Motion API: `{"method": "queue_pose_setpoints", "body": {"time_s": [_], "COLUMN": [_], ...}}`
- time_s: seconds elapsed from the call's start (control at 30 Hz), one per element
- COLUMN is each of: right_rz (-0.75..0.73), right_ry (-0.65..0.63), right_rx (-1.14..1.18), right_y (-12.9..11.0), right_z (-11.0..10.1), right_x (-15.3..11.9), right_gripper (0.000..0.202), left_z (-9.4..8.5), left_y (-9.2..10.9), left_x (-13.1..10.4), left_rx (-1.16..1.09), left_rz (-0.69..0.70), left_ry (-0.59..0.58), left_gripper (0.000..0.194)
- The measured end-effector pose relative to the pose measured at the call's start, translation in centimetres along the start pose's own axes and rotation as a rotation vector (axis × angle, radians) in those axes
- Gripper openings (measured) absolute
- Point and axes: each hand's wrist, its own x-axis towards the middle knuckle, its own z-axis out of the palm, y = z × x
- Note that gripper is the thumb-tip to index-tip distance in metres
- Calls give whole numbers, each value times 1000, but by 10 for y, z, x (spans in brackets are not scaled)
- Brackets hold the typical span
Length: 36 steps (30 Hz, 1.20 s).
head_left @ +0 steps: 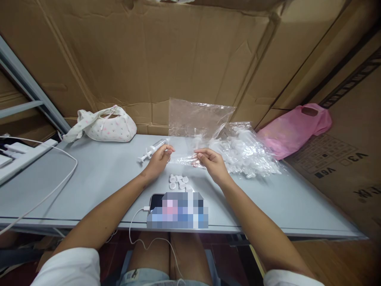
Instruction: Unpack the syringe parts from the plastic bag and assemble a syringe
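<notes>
A clear plastic bag [198,117] stands up at the back of the table, its near edge lying between my hands. My left hand [160,162] has its fingers closed at the left side of this edge. My right hand [212,161] pinches the bag at its right side. A clear plastic syringe [153,149] with a white plunger lies just behind my left hand, partly hidden by it. Several small white caps [179,181] lie loose on the table, nearer to me than the hands.
Beyond my right hand a clear bag [250,153] of white plastic parts lies by a pink bag [293,129]. A phone [156,201], partly blurred out, is plugged into a white cable. A floral pouch [111,126] and power strip [28,157] are on the left.
</notes>
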Motion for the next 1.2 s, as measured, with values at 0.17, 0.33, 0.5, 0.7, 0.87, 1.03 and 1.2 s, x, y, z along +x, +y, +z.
{"method": "queue_pose_setpoints", "body": {"time_s": [0.17, 0.33, 0.5, 0.7, 0.87, 1.03, 1.2], "right_rz": [67, 122, 140, 61, 81, 143, 119], "right_ry": [-35, -135, -283, -205, -31, -64, -62], "right_rx": [27, -21, -57, -18, -30, -39, -52], "right_y": [-2, -5, -11, -14, -10, -5, -3], "right_z": [-5, -8, -3, -2, -4, 0, -2], "right_x": [0, -3, -10, -9, -5, -4, -3], "right_gripper": [44, 42, 37, 41, 37, 37, 38], "left_z": [-5, -9, -9, -9, -5, -5, -9], "left_y": [-1, 5, 16, 21, 22, 21, 17], "left_x": [-2, 0, 2, -1, -7, -3, 2], "left_rx": [21, 73, -56, -127, -196, -124, -44], "left_rz": [-40, 52, 77, -2, -132, -131, -92], "left_ry": [-26, 27, 67, -10, -208, -27, 55], "left_gripper": [33, 39, 32, 26, 29, 31, 26]}}
